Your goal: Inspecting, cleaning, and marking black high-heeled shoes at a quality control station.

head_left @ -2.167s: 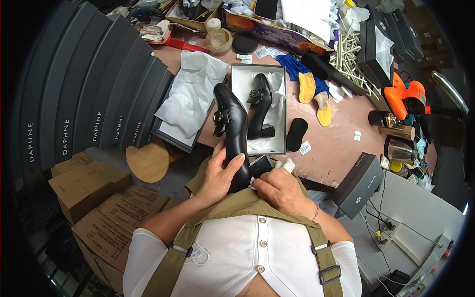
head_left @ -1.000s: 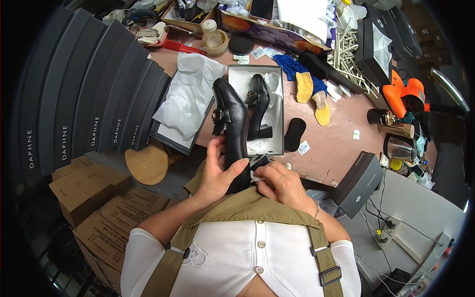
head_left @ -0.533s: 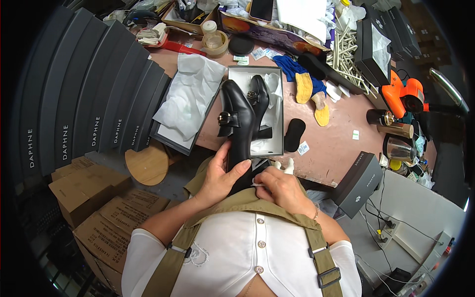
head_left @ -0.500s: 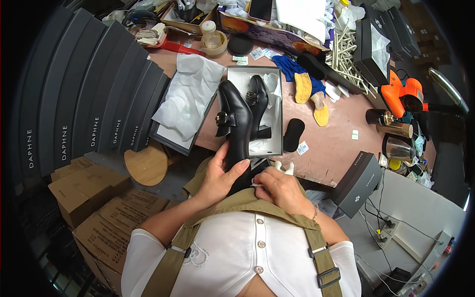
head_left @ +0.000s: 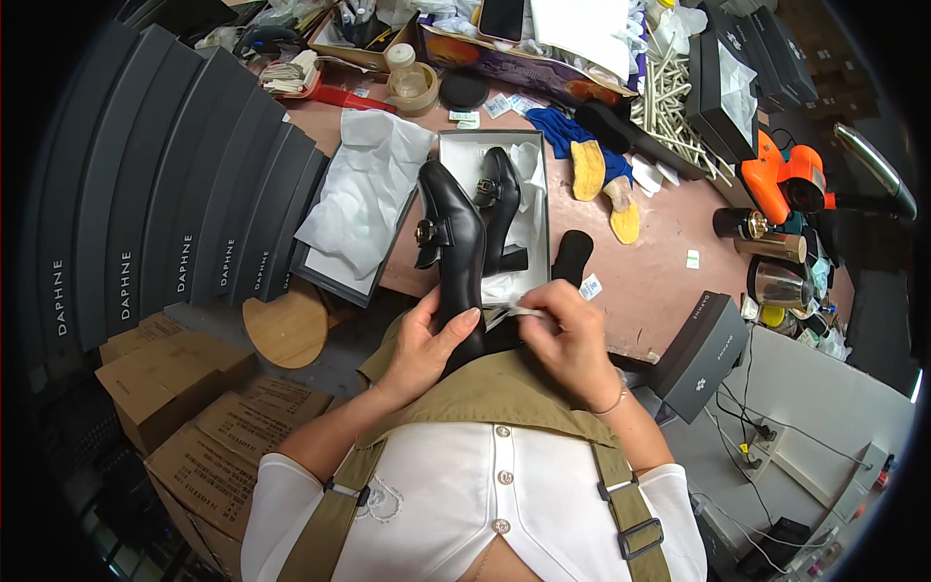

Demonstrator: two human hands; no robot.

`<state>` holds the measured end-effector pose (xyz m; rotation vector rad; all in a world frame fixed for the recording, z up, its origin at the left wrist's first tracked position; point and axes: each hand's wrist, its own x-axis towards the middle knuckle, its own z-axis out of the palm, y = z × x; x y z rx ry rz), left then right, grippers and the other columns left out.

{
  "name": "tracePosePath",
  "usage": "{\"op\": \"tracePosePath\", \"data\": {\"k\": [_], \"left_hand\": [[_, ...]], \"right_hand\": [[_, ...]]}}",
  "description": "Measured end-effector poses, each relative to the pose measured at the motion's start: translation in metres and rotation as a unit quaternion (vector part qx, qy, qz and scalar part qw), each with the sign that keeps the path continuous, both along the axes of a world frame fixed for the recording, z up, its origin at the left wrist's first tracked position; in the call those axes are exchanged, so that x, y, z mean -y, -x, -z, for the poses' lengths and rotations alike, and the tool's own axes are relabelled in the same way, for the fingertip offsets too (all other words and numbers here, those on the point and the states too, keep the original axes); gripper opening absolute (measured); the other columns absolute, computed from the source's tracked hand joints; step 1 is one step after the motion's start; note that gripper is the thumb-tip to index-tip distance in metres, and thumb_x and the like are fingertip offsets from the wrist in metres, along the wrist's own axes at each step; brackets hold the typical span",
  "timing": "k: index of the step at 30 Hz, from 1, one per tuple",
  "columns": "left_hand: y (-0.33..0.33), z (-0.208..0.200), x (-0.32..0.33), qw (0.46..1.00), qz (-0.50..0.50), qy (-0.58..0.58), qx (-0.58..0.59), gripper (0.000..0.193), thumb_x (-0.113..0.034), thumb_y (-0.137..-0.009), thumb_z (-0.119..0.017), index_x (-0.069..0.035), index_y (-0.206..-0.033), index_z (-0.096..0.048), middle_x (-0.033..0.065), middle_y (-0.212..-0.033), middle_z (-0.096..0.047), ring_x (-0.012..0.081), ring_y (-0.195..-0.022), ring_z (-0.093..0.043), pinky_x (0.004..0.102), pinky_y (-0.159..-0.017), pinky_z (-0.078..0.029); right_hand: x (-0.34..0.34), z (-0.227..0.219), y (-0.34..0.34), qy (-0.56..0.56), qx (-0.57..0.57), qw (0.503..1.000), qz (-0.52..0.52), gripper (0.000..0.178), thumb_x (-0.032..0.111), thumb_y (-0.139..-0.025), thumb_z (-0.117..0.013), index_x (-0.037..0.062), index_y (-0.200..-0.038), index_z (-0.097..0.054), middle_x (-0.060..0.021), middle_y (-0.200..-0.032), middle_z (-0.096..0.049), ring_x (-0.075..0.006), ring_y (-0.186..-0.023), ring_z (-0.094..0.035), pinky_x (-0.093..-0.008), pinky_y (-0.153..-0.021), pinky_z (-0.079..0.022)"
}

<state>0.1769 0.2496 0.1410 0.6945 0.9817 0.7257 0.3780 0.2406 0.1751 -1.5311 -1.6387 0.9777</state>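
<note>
My left hand (head_left: 427,349) is wrapped round the heel end of a black leather shoe (head_left: 458,238) with a metal buckle. The shoe's toe points away from me over the table edge. To its right my right hand (head_left: 567,341) is closed in a pinch on a thin whitish strip (head_left: 517,311), perhaps tissue, close to the shoe's side. What lies under the strip is partly hidden. Just beyond, a matching black heeled shoe (head_left: 499,209) lies in an open shoebox (head_left: 549,228) with white paper. The open box lid (head_left: 335,284), holding crumpled white tissue paper (head_left: 364,189), lies left of it.
Stacked dark shoeboxes (head_left: 145,194) rise at the left, above brown cartons (head_left: 228,451) and a round wooden stool (head_left: 286,325). A black insole (head_left: 573,257), yellow cloth pads (head_left: 588,170) and an orange heat gun (head_left: 776,184) are on the pink table (head_left: 659,281). A closed shoebox (head_left: 700,359) stands at its right edge.
My right hand has lifted slightly away and to the right, with more of the whitish strip showing in its fingers. My left hand keeps its hold on the shoe.
</note>
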Motion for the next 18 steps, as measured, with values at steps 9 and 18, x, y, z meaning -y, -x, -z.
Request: {"op": "tracePosePath", "data": {"k": [9,18], "left_hand": [[-0.002,-0.004,0.0,0.999,-0.035,-0.012,-0.034,0.029,-0.024,-0.093,-0.065,-0.001,-0.11,-0.059,0.0014,-0.094,-0.062,0.005,-0.081,-0.056,0.021,-0.074,-0.047],[-0.003,-0.006,0.001,0.998,-0.045,-0.022,-0.038,0.026,-0.021,-0.094,-0.064,-0.001,-0.11,-0.058,-0.001,-0.092,-0.06,0.003,-0.079,-0.054,0.0195,-0.071,-0.046]], "right_hand": [[0.017,-0.007,-0.015,0.092,-0.064,0.992,-0.064,0.01,0.003,-0.079,-0.065,0.0002,-0.088,-0.064,-0.0087,-0.08,-0.062,-0.0182,-0.07,-0.059,-0.0285,-0.063,-0.047],[0.013,-0.006,0.007,0.021,0.036,0.986,-0.161,0.02,0.002,-0.077,-0.069,0.0021,-0.096,-0.065,-0.0114,-0.086,-0.061,-0.0286,-0.074,-0.064,-0.035,-0.066,-0.052]]}}
